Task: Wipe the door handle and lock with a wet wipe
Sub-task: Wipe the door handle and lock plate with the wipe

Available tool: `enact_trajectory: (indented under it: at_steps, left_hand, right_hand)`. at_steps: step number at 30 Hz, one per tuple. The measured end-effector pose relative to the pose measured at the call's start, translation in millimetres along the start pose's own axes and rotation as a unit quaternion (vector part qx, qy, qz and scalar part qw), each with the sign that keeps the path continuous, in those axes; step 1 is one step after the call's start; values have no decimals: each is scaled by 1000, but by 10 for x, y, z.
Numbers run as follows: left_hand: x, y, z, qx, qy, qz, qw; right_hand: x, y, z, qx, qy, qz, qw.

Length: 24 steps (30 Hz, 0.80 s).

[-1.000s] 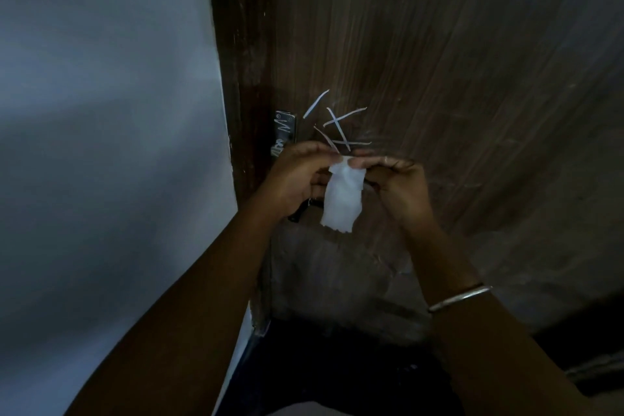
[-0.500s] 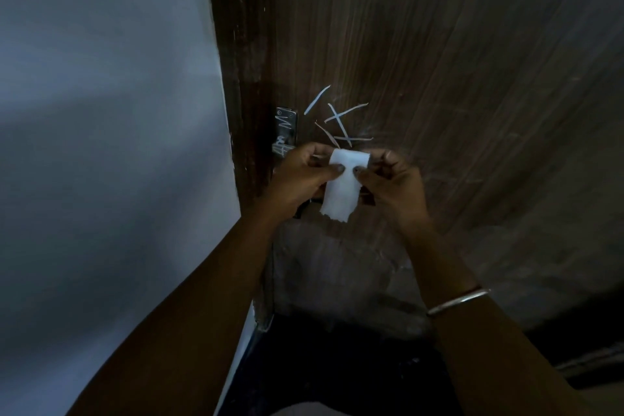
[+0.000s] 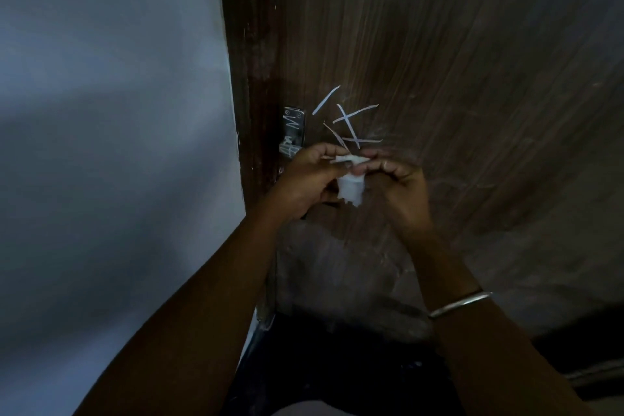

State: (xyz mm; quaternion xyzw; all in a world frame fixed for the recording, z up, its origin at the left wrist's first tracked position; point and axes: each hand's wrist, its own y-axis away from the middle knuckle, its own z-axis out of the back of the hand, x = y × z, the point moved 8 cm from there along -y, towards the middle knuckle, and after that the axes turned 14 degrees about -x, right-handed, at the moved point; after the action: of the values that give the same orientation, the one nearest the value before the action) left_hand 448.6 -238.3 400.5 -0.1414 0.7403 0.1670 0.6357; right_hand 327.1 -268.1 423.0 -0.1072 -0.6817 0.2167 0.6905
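A small white wet wipe (image 3: pixel 351 187) hangs folded between my two hands in front of the dark wooden door (image 3: pixel 456 78). My left hand (image 3: pixel 305 181) pinches its top left corner and my right hand (image 3: pixel 400 187) pinches its top right, fingertips almost touching. A metal lock plate (image 3: pixel 293 127) with white scribbles sits on the door's left edge, just above my left hand. The door handle is hidden behind my hands.
White chalk-like strokes (image 3: pixel 351 121) mark the door above my hands. A pale blue-grey wall (image 3: pixel 111 145) fills the left side beside the door frame (image 3: pixel 251 78). A metal bangle (image 3: pixel 461 304) circles my right wrist. The floor below is dark.
My hands have drawn closer together and the wipe has been folded smaller; it hangs shorter than a second ago. The hands stay at the same height by the lock.
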Motion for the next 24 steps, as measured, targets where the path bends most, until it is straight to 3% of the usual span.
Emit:
enact_trajectory:
  at_steps: [3, 8, 13, 16, 20, 24]
  left_hand:
    - [-57, -49, 54, -13, -9, -33, 999]
    - [-105, -48, 83, -14, -28, -74, 997]
    - [-26, -50, 73, 10, 17, -3, 1000]
    - [2, -78, 149, -5, 1, -24, 1000]
    - [39, -160, 327, -57, -32, -61, 996]
    - [55, -223, 457, -83, -36, -64, 994]
  right_hand:
    - [-117, -11, 13, -23, -36, -67, 997]
    - [-169, -56, -21, -20, 66, -61, 996]
    - [-172, -57, -40, -16, 57, -61, 996]
    - [-152, -52, -101, -4, 44, -46, 998]
    - [-229, -30, -198, -32, -49, -124, 990]
    - [-404, -20, -315, -56, -33, -203, 977]
